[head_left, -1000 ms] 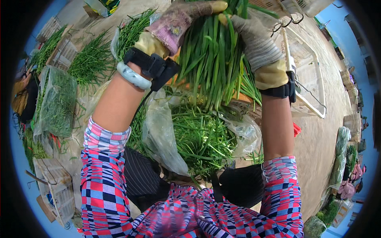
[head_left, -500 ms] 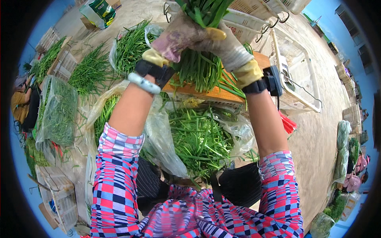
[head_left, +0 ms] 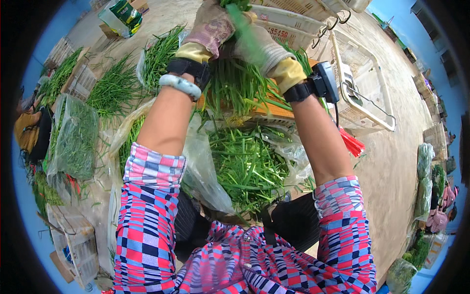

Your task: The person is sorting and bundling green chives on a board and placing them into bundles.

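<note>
Both my hands are raised at the top of the head view, in worn knitted gloves with yellowish cuffs. Between them is a bunch of garlic chives, long flat green leaves hanging below the gloves over a wooden board. My left hand is closed around the bunch's upper part. Pressed against it from the other side, my right hand is closed on the bunch too; a blurred green leaf crosses it, and its fingertips are partly hidden. Below the board, an opened clear plastic bag holds a heap of loose chives.
White plastic crates stand to the right and beyond my hands. Red strips lie by my right forearm. Leftward are more chive piles, a filled clear bag and a crate. Other people sit at the far left and right edges.
Both hands have moved up and slightly left with the bunch, and the gloves are now closer together. A leaf at the bunch's top now sweeps, blurred, across my right glove.
</note>
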Action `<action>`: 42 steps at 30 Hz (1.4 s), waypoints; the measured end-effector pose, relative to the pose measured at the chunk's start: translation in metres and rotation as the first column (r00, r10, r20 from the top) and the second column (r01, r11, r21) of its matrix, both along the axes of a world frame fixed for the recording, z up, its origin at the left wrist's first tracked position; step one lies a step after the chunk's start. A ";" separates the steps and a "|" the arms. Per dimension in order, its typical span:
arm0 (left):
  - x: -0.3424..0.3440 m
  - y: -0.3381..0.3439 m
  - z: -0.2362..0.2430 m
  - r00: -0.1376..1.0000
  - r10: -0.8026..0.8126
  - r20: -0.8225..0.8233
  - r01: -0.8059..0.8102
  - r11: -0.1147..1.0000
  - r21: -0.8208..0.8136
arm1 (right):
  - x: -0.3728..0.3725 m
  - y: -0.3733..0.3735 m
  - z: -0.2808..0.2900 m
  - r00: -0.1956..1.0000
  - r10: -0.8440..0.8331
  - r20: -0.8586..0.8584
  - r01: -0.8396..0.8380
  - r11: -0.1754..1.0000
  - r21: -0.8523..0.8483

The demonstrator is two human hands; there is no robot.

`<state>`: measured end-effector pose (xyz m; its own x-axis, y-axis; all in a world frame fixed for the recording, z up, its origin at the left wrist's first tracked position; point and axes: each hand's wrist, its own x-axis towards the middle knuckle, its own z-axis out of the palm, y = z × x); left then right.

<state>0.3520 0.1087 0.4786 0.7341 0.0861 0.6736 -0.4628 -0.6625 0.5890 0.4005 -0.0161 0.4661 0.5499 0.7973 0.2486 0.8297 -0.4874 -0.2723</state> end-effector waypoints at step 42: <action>-0.179 0.128 -0.017 0.976 0.217 0.015 -0.027 0.189 -0.982 | -0.167 -0.198 -0.144 0.834 -0.483 -0.268 0.466 0.876 -0.125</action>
<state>0.1727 0.2363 0.4614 0.5691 0.8204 0.0547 -0.5606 0.3385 0.7558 0.2339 -0.2139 0.3221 0.9038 0.4278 -0.0097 0.3844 -0.8216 -0.4210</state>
